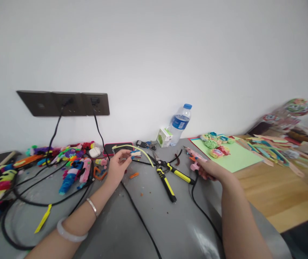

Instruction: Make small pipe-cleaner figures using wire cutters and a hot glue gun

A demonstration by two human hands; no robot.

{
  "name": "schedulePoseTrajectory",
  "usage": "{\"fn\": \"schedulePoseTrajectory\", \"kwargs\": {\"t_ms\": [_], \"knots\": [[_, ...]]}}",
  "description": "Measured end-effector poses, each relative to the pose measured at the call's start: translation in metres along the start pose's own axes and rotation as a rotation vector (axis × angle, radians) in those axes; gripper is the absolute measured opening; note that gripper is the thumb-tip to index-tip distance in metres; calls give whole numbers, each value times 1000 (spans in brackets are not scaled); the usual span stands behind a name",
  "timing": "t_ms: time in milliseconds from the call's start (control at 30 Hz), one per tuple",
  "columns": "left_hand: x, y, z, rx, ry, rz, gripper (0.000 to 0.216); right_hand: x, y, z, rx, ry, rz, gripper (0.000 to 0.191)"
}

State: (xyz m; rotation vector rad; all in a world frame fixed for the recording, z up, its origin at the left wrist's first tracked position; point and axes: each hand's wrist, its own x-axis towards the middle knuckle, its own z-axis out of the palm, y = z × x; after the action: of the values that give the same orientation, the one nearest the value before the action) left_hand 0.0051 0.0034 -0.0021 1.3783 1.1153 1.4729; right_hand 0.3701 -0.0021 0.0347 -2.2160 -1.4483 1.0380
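My left hand [118, 163] is closed in a pinch on a small blue and cream piece [136, 153], whose kind I cannot make out. A thin pale green stem [127, 145] arches behind these fingers and bends down to the right; whether the hand also holds it, I cannot tell. Wrapped in my right hand [210, 170] is a pink hot glue gun [195, 154], its nozzle pointing up and left. Between the hands, pliers with yellow and black handles [167, 185] lie spread on the grey table [181, 223].
Colourful pipe cleaners [75, 176] and black cables [136, 207] crowd the left. Behind stand a water bottle [180, 124] and a small box [164, 137], near keys [150, 145]. On the right, crumpled paper flowers [218, 151] rest on green paper [243, 158], beside paper strips [271, 147].
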Motion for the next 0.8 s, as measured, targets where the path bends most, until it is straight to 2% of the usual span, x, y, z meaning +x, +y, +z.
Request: {"fn": "schedulePoseTrajectory", "kwargs": {"t_ms": [67, 100, 200, 300, 367, 433, 533, 667, 800], "knots": [[0, -1, 0, 3, 2, -2, 23, -7, -10, -3, -107, 50, 108, 54], [0, -1, -1, 4, 3, -2, 23, -11, -16, -4, -156, 97, 101, 54], [3, -2, -3, 12, 24, 4, 24, -23, -40, 4, -264, 267, -14, 51], [6, -2, -5, 24, 86, 21, 23, -38, -68, 35, -232, 361, -241, 48], [7, -2, -6, 33, 103, 33, 22, -48, -84, 65, -173, 325, -535, 38], [7, -2, -6, 47, 85, 44, 21, -56, -95, 99, -129, 206, -777, 19], [5, -2, -5, 69, 53, 50, 21, -62, -102, 139, -209, 119, -1087, 18], [4, -2, -5, 72, 36, 46, 22, -62, -103, 160, -332, 109, -1188, 12], [4, -3, -6, 80, 18, 39, 21, -62, -103, 155, -197, 53, -1207, 14]]}}
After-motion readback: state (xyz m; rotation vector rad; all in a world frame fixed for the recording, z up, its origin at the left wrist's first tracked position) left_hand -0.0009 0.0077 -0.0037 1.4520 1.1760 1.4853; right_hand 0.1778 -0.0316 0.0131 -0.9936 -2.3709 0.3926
